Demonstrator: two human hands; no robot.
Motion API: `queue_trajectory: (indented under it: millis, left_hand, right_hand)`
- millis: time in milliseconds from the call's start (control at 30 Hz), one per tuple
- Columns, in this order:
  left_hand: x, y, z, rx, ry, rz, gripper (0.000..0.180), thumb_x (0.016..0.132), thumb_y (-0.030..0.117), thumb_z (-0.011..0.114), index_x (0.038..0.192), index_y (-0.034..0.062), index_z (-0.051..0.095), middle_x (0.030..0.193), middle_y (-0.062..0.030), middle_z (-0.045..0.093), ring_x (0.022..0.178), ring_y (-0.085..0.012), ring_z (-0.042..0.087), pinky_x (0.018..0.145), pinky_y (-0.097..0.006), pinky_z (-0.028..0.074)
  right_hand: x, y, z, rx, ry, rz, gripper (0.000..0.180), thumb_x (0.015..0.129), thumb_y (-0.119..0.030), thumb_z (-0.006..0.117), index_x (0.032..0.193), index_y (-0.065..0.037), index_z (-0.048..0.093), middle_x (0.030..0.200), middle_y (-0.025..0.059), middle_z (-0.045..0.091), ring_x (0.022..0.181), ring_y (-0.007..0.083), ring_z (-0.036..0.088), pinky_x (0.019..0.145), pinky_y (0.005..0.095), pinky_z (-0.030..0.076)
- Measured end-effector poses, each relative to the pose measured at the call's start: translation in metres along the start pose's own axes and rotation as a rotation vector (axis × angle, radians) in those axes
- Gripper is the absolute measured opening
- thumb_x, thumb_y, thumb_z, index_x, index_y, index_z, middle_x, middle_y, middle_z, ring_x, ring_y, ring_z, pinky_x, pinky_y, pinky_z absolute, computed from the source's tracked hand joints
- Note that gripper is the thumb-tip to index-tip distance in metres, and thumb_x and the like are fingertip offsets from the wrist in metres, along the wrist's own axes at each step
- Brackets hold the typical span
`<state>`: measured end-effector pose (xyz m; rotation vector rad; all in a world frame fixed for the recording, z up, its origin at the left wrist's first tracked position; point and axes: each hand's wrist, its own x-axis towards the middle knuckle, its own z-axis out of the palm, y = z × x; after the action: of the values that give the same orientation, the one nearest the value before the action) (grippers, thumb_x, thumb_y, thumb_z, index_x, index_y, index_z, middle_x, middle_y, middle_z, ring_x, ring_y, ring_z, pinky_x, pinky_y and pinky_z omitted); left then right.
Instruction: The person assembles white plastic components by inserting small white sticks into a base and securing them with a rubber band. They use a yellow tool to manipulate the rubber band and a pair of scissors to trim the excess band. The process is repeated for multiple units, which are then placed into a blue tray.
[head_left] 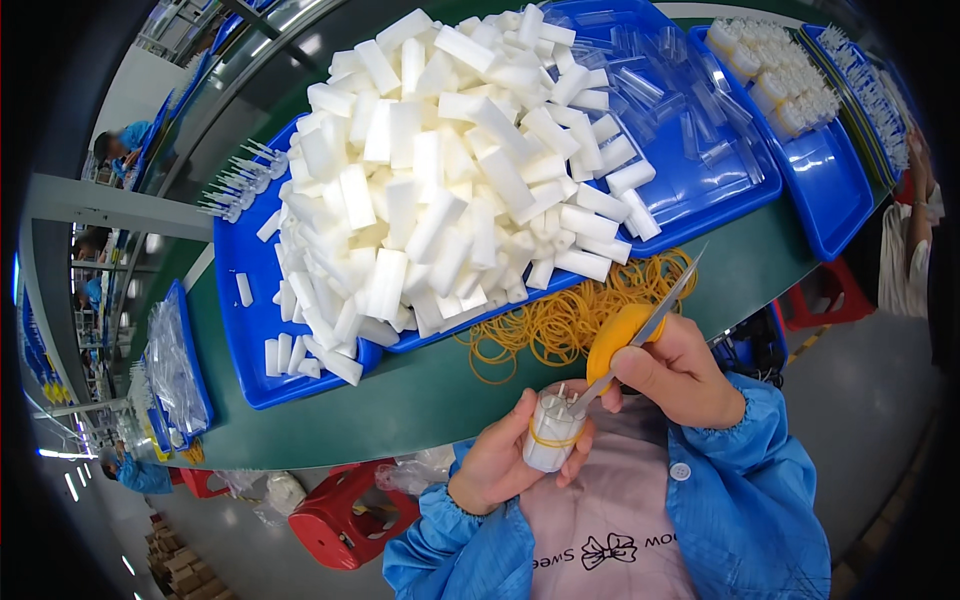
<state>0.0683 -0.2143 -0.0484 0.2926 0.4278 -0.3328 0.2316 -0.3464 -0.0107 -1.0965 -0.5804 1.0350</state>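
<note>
In front of my chest, my left hand is closed round a bundle of white pieces with a yellow rubber band about it. Small prongs stick up from the bundle's top. My right hand grips a long pointed metal tool with a yellow handle; its exact kind is hard to make out. One metal end points up and away to the right, the other reaches down to the bundle's top. Just beyond lies a heap of yellow rubber bands on the green table.
A blue tray holds a tall pile of white foam blocks. Clear plastic pieces lie in another blue tray. Further right, a blue tray carries white bundles. A red stool stands below the table's near edge.
</note>
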Motion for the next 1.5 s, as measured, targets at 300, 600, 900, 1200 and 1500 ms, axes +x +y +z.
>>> queue_trajectory:
  millis: [300, 600, 900, 1200, 1500]
  left_hand:
    - [0.004, -0.001, -0.002, -0.057, -0.137, -0.084, 0.061, 0.097, 0.053, 0.018, 0.12, 0.0016, 0.042, 0.084, -0.0121, 0.053, 0.056, -0.0169, 0.05, 0.047, -0.028, 0.04]
    - [0.003, -0.002, -0.004, -0.165, -0.144, -0.084, 0.062, 0.096, 0.054, 0.019, 0.119, 0.0017, 0.043, 0.079, -0.0108, 0.053, 0.046, -0.0148, 0.045, 0.038, -0.026, 0.037]
    - [0.0, -0.004, -0.004, -0.136, -0.045, -0.087, 0.058, 0.096, 0.053, 0.021, 0.12, 0.0053, 0.042, 0.083, -0.012, 0.055, 0.049, -0.0156, 0.048, 0.039, -0.026, 0.038]
    - [-0.004, 0.002, -0.001, 0.057, -0.097, 0.217, 0.063, 0.096, 0.053, 0.022, 0.132, 0.0038, 0.034, 0.095, -0.0142, 0.056, 0.068, -0.02, 0.056, 0.06, -0.03, 0.045]
    - [-0.004, 0.016, 0.016, 0.104, -0.031, 0.298, 0.066, 0.093, 0.039, 0.048, 0.142, 0.0029, 0.021, 0.123, -0.0139, 0.048, 0.11, -0.0268, 0.051, 0.095, -0.042, 0.042]
  right_hand:
    - [0.002, -0.006, -0.003, -0.049, -0.188, 0.126, 0.02, 0.095, -0.016, 0.048, 0.097, 0.002, 0.057, 0.083, 0.0064, 0.059, 0.068, 0.0095, 0.055, 0.059, 0.0234, 0.045]
    - [-0.01, 0.006, 0.001, -0.052, 0.012, -0.056, 0.02, 0.095, -0.016, 0.05, 0.101, 0.002, 0.056, 0.083, 0.0062, 0.06, 0.07, 0.0074, 0.056, 0.061, 0.0209, 0.046]
    - [-0.009, 0.004, 0.001, 0.048, -0.054, 0.107, 0.019, 0.093, -0.016, 0.052, 0.099, 0.001, 0.057, 0.086, 0.0065, 0.06, 0.068, 0.0091, 0.056, 0.058, 0.0232, 0.046]
    - [-0.021, -0.021, -0.017, -0.499, 0.255, -0.251, 0.014, 0.086, -0.01, 0.054, 0.09, 0.002, 0.059, 0.082, 0.0092, 0.06, 0.064, 0.0164, 0.056, 0.059, 0.0274, 0.043]
    - [-0.052, -0.021, -0.159, -1.75, 0.871, -0.27, 0.018, 0.083, -0.007, 0.061, 0.098, 0.002, 0.062, 0.101, 0.0149, 0.059, 0.082, 0.0296, 0.058, 0.074, 0.0333, 0.046]
